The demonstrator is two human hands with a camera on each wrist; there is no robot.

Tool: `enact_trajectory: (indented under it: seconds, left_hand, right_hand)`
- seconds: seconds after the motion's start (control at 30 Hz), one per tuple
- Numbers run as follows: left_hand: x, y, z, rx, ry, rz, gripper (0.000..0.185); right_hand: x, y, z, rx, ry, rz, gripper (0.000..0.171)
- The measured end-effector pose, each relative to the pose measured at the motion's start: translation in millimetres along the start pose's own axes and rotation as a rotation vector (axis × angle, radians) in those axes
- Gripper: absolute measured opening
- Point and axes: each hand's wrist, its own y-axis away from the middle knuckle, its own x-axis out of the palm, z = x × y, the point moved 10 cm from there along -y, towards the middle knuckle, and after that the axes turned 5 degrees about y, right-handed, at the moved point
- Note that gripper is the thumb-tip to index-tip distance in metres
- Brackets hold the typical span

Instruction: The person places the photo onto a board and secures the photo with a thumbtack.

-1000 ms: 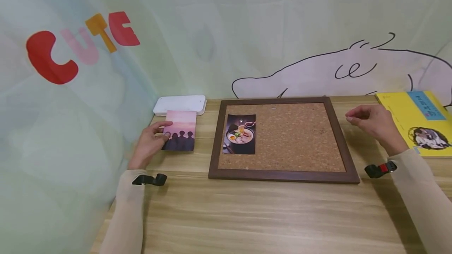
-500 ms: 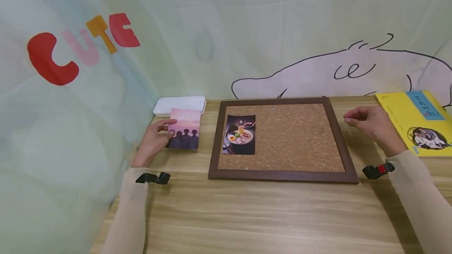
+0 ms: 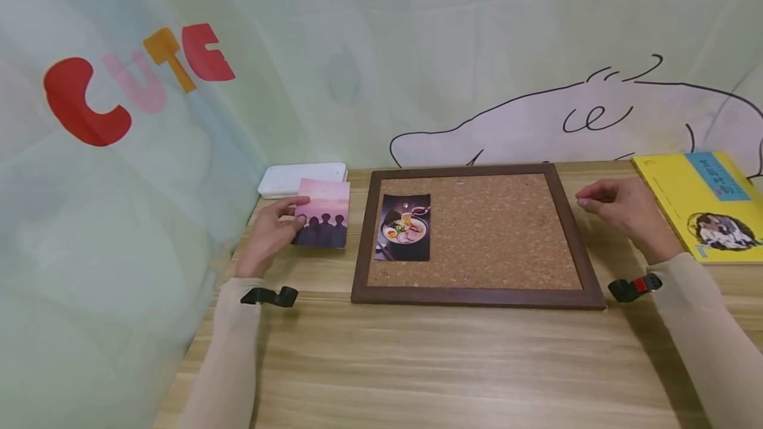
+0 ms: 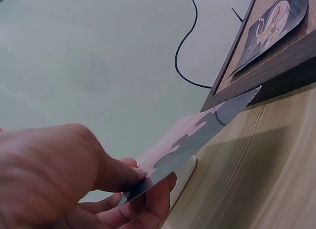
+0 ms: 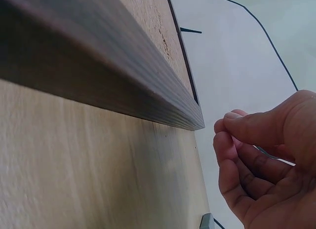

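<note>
My left hand (image 3: 271,234) pinches a photo print (image 3: 324,227) between thumb and fingers, above the table at the left. Pink sky and several dark silhouettes show on it; in the left wrist view the print (image 4: 185,142) is tilted. Right of it lies a cork board (image 3: 495,230) in a dark brown frame, bearing a photo of a noodle bowl (image 3: 393,243) with a small shiny spot near its top. My right hand (image 3: 626,214) hovers beside the board's right edge. Its fingers (image 5: 229,184) are curled and thumb meets index finger; nothing shows between them.
A flat white case (image 3: 286,179) sits at the table's back left, partly behind the held photo. At the right lies a yellow book (image 3: 682,200). A printed cloth backdrop (image 3: 334,32) borders the wooden table (image 3: 417,363) at the back and left.
My left hand has carried the silhouette photo to the right and slightly up, closer to the board. The right hand has drifted slightly left. The board stays put.
</note>
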Motion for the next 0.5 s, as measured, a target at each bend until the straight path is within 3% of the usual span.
enact_trajectory:
  seconds: [0.5]
  left_hand:
    - [25.3,-6.4,-20.3,0.009,0.041,0.039,0.038]
  right_hand:
    - [5,-1,9,-0.005,-0.031,0.0,0.029]
